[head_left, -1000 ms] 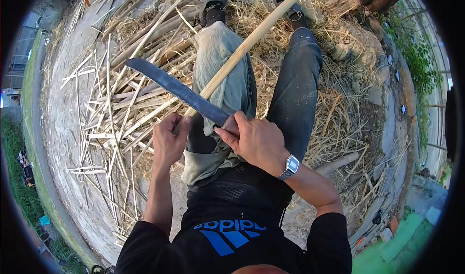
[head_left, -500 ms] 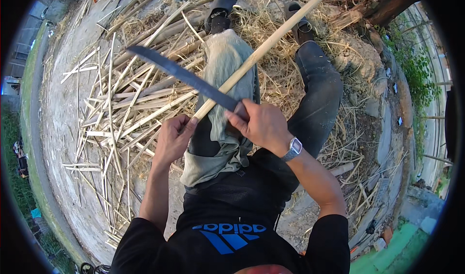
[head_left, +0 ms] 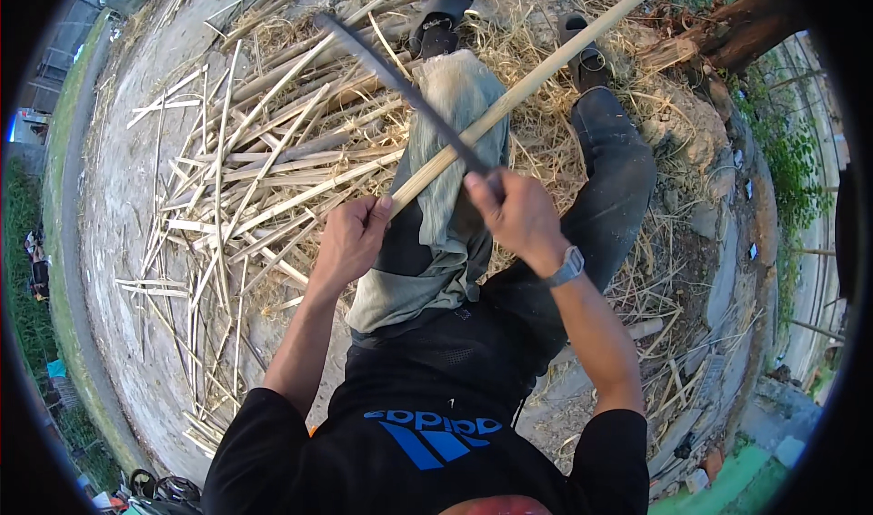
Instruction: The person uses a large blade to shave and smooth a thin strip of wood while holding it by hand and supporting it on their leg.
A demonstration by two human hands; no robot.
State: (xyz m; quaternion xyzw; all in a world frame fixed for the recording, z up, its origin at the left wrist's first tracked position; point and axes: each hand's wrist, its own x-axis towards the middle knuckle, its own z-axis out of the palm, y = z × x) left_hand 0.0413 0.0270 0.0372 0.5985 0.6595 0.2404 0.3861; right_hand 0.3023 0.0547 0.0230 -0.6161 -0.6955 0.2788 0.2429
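Observation:
My left hand [head_left: 351,240] is closed round the near end of a long, pale bamboo strip [head_left: 550,72]. The strip slants up and away to the right, passing over my left leg and on above my right foot. In my right hand [head_left: 526,219] is the handle of a machete [head_left: 418,102], its long dark blade pointing far left. That blade crosses the strip a short way beyond my left hand, touching it or just above it. A pale cloth [head_left: 456,83] drapes over my left leg beneath the strip.
Split strips and poles [head_left: 264,165] lie heaped on the concrete ground [head_left: 118,242] to the left. Curly shavings [head_left: 536,156] cover the ground between my legs. A thick log [head_left: 750,28] lies at the far right, with rubble and green plants [head_left: 787,165] beside it.
The machete has swung so its tip points farther away and its blade shows more edge-on. My right hand has moved slightly right and nearer. My left hand keeps its grip on the strip.

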